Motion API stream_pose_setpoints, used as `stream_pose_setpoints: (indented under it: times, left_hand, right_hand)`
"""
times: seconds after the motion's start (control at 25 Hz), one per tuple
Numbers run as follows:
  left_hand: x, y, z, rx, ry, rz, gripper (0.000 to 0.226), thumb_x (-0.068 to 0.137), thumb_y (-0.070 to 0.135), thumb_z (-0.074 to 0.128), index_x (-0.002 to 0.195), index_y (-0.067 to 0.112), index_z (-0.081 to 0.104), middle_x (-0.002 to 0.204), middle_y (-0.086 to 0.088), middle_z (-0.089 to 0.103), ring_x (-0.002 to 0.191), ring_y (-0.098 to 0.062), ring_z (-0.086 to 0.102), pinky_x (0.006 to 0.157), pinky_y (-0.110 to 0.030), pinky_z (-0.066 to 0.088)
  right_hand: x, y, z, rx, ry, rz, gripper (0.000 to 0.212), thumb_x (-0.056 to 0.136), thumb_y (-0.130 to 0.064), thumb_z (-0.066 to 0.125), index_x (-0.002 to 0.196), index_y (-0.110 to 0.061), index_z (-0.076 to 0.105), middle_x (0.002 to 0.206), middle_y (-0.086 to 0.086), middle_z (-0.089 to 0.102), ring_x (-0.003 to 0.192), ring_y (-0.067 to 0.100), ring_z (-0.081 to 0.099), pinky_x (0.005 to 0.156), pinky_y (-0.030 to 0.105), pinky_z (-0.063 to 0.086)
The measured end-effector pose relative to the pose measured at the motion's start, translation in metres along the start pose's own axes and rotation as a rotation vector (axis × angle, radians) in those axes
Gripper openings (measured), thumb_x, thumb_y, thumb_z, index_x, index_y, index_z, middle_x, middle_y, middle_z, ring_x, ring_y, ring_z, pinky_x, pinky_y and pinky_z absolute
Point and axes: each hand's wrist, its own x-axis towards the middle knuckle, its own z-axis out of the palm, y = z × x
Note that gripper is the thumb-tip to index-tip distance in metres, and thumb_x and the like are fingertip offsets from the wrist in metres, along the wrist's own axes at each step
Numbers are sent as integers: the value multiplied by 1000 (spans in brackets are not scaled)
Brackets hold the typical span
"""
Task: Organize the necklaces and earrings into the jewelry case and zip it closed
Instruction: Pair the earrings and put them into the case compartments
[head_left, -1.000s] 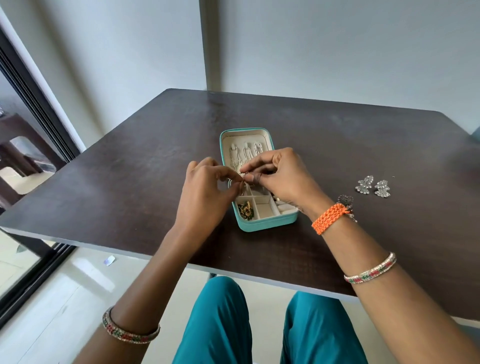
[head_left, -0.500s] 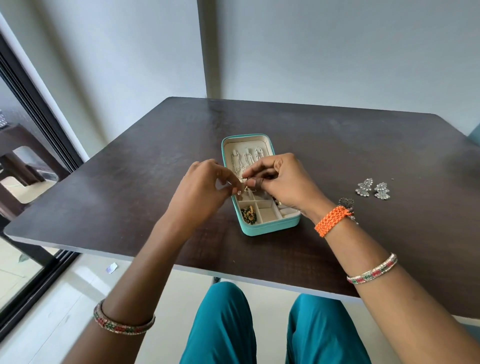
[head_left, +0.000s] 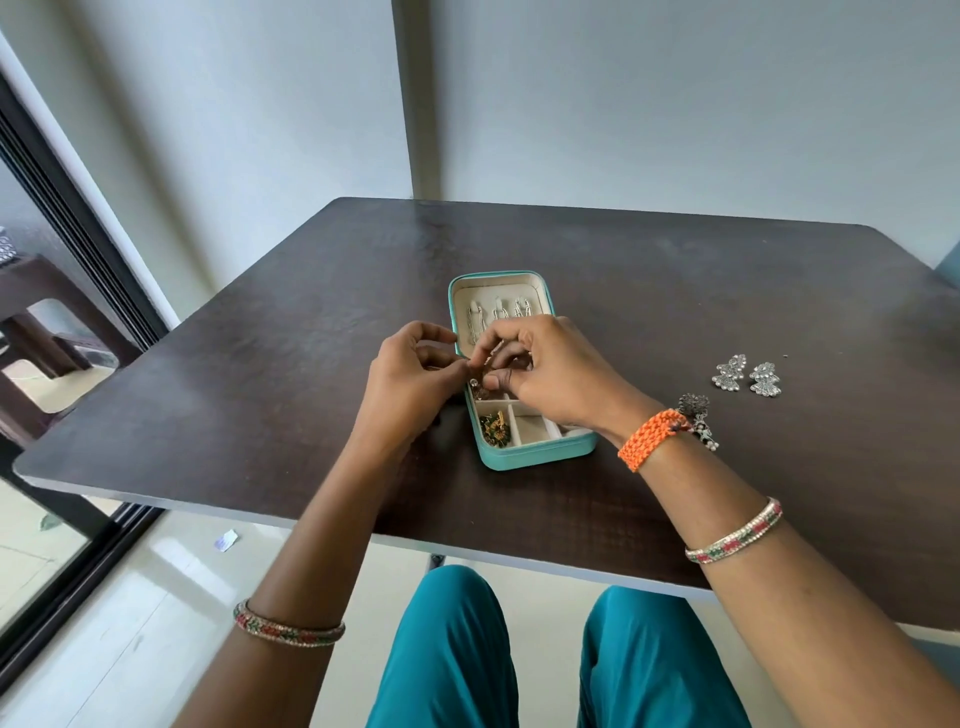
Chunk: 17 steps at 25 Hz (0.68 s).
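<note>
A teal jewelry case (head_left: 535, 457) lies open on the dark table (head_left: 260, 395), its cream lid holding hanging silver chains (head_left: 498, 312). My left hand (head_left: 410, 379) and my right hand (head_left: 550, 369) meet over the middle of the case, fingertips pinching one small piece of jewelry (head_left: 477, 375) between them; it is too small to name. A green and gold earring (head_left: 494, 429) sits in the front left compartment. Two silver earrings (head_left: 748, 376) lie on the table to the right. Another dark silver earring (head_left: 698, 415) lies just behind my right wrist.
The table's near edge runs just above my knees. A sliding glass door frame (head_left: 67, 244) stands at the left, with a dark stool (head_left: 36, 312) behind it. A wall rises behind the table.
Both hands have stayed together over the case, working the small piece. The view has tilted up a little, so the case sits lower in the frame.
</note>
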Motion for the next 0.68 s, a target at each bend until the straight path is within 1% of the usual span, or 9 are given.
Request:
stream_pose_setpoints:
  times: [0.04,0.12,0.2,0.24,0.32,0.4,0.48,0.56,0.68]
  left_hand:
    - [0,0,0,-41,-2,-9,26,82,10,70,104,10,58,76,3,69,56,-1,63,44,-15,44]
    - [-1,-1,0,-126,3,-28,25,82,8,70,104,10,59,75,0,70,55,0,63,45,-11,43]
    - [-3,-3,-1,-155,13,-36,24,81,10,71,103,12,60,76,-2,72,58,-4,65,49,-15,48]
    - [-3,-3,-1,-155,19,-35,23,81,10,72,101,13,61,75,-1,72,60,-7,66,52,-18,52]
    - [-4,-5,-1,-152,26,-23,20,81,11,72,97,14,61,74,1,73,65,-13,68,62,-27,57]
    - [-5,-5,0,-151,23,-4,18,81,11,72,95,14,61,75,2,73,69,-15,69,66,-30,58]
    - [-5,-6,1,-153,25,18,17,81,10,71,94,13,61,78,0,73,71,-14,69,68,-29,58]
    - [-5,-6,1,-151,24,26,16,81,10,71,94,13,61,82,-3,72,73,-14,69,68,-27,59]
    - [-5,-6,2,-145,26,25,12,83,10,69,91,15,62,84,-1,72,73,-8,68,66,-20,57]
  right_hand:
    - [1,-1,0,-12,-3,1,19,76,-4,74,86,-20,71,79,-6,73,76,-6,65,68,-2,43]
    - [3,-1,1,-13,-2,-6,17,75,-7,76,84,-20,71,82,-6,74,78,-4,66,71,3,47]
    - [4,-1,1,4,-14,-2,13,74,-9,77,82,-18,73,88,-5,74,82,0,68,75,12,53]
    - [4,-2,1,11,-18,7,12,74,-9,78,82,-17,74,88,-5,74,83,1,68,76,12,53]
    - [4,-2,1,-23,0,19,10,73,-11,78,80,-18,75,85,-6,73,80,0,66,70,5,49]
    - [4,-2,0,-111,37,7,7,74,-12,77,79,-17,76,78,-11,66,74,1,62,61,1,44]
    - [4,-3,-1,-169,48,-9,4,76,-14,75,80,-16,75,74,-18,56,70,-2,56,57,0,38]
    - [4,-3,0,-200,56,-27,3,78,-16,74,81,-17,75,73,-19,51,69,-4,52,57,1,34]
    - [4,1,-3,-170,124,-38,4,80,-17,71,81,-18,75,73,-12,56,64,-2,51,55,3,33]
